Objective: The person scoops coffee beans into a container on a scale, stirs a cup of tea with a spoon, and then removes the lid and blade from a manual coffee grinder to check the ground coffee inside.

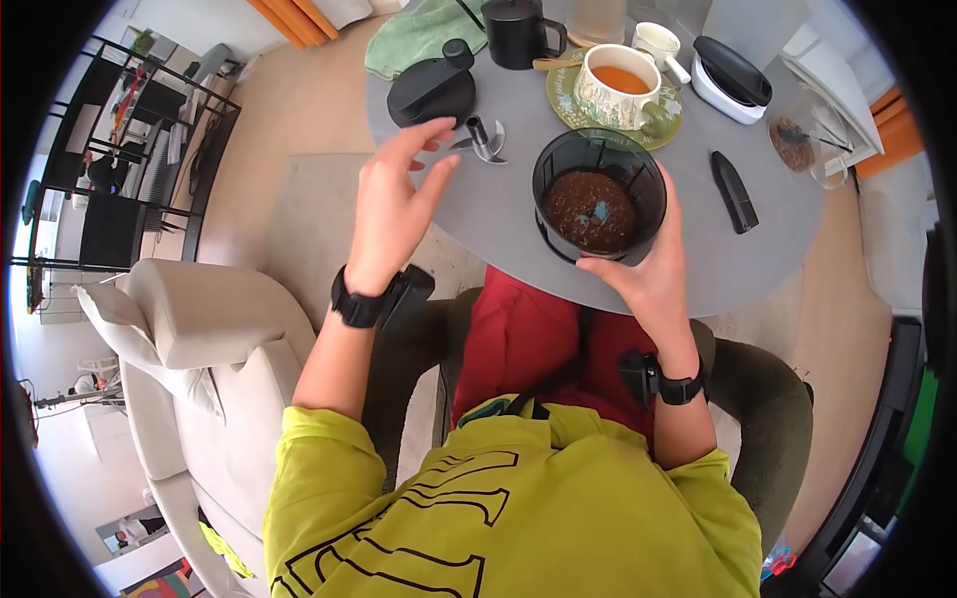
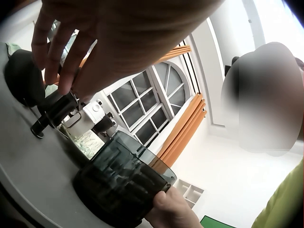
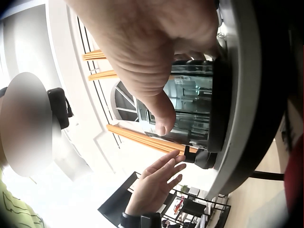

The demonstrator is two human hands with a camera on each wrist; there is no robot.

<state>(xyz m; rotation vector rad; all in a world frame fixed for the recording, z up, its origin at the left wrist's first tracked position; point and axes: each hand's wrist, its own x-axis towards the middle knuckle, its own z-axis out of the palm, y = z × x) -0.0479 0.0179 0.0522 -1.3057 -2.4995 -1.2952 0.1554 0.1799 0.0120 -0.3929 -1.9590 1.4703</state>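
A smoky see-through chopper bowl [image 1: 643, 171] stands near the table's front edge. Dark brown crumbly stuff [image 1: 588, 214] lies in it, with a small teal patch on top. My right hand [image 1: 653, 284] grips the bowl from its right side, thumb on the near wall; the other fingers are mostly hidden behind it. Over the table's left edge hovers my left hand [image 1: 394, 204], holding nothing, fingers loosely bent. Just past its fingertips are a chopper blade [image 1: 485, 143] with a black hub and a black lid [image 1: 429, 95].
Behind the bowl, a patterned cup [image 1: 618, 90] of amber liquid sits on a green saucer [image 1: 563, 100]. A black slim object [image 1: 735, 191] lies to the right. Toward the back are a black mug [image 1: 518, 35], a green cloth [image 1: 414, 40] and a white butter-dish-like box [image 1: 731, 80].
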